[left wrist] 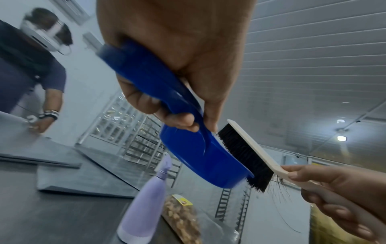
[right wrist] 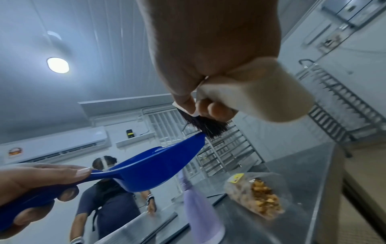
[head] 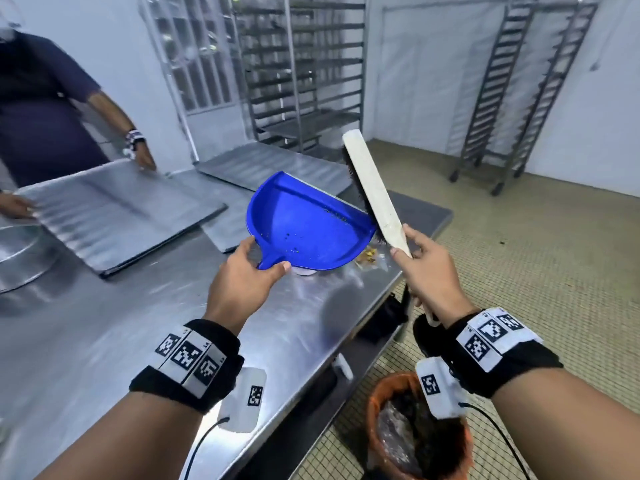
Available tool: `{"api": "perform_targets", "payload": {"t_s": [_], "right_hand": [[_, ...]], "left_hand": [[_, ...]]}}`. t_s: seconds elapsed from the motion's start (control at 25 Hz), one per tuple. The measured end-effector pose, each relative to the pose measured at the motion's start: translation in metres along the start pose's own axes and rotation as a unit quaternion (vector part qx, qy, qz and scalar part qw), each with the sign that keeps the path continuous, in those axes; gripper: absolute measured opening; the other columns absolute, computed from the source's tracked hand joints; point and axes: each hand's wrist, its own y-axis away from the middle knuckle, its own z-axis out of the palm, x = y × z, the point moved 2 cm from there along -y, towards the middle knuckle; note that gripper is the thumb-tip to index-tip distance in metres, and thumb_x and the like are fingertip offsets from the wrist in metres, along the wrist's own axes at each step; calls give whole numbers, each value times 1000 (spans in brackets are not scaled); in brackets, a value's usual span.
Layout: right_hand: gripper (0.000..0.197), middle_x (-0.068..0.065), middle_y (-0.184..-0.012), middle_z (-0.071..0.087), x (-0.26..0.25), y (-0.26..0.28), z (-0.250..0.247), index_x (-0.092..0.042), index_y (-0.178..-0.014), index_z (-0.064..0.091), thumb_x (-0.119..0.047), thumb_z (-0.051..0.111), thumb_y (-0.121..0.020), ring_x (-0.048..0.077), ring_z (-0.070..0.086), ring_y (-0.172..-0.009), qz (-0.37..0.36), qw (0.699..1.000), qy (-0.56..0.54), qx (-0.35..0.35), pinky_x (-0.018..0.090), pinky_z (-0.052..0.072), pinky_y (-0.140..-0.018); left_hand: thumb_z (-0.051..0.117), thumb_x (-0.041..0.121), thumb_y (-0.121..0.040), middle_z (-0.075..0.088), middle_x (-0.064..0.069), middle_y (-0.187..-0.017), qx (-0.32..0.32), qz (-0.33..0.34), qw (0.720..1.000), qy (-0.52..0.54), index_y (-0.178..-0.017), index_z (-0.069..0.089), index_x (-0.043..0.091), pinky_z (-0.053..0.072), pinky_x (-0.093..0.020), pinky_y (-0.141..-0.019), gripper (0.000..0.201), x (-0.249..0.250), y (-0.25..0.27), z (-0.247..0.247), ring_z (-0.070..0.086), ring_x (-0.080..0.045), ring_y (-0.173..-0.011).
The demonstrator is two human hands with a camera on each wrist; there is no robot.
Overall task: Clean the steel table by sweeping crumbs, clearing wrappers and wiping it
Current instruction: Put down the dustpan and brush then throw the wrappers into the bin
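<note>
Sweeping step: the left hand (head: 242, 275) has its grip wrapped on the blue dustpan (head: 304, 226) handle, lifted above the table (head: 145, 306); right hand (head: 426, 268) clasps the brush (head: 372, 188), bristles at the pan's lip. Next, probably tip the crumbs (head: 294, 249) into the bin (head: 375, 403) below the right wrist

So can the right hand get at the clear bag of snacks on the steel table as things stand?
Probably not yet: the right hand grips the white-backed black-bristle brush, so it isn't free. The clear bag of snacks lies just below, partly under the blue plastic dustpan the left hand holds.
</note>
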Motion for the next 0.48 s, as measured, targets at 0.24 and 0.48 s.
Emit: {"api": "perform_targets", "payload": {"t_s": [0.24, 0.48], "right_hand": [[42, -19, -86, 65, -44, 33, 89, -30, -126, 62, -16, 64, -87, -8, 64, -65, -30, 997, 16, -68, 9, 47, -59], [47, -7, -71, 66, -48, 58, 151, -38, -127, 58, -39, 61, -81, 10, 49, -46, -35, 993, 61, -93, 23, 46, -45]], "left_hand": [[75, 48, -77, 68, -9, -80, 65, -40, 997, 3, -145, 38, 29, 57, -49, -76, 80, -52, 14, -77, 66, -26, -71], [68, 59, -62, 71, -2, -88, 95, -113, 989, 11, -132, 47, 35, 58, -45, -76, 78, -114, 39, -104, 68, -30, -80]]}}
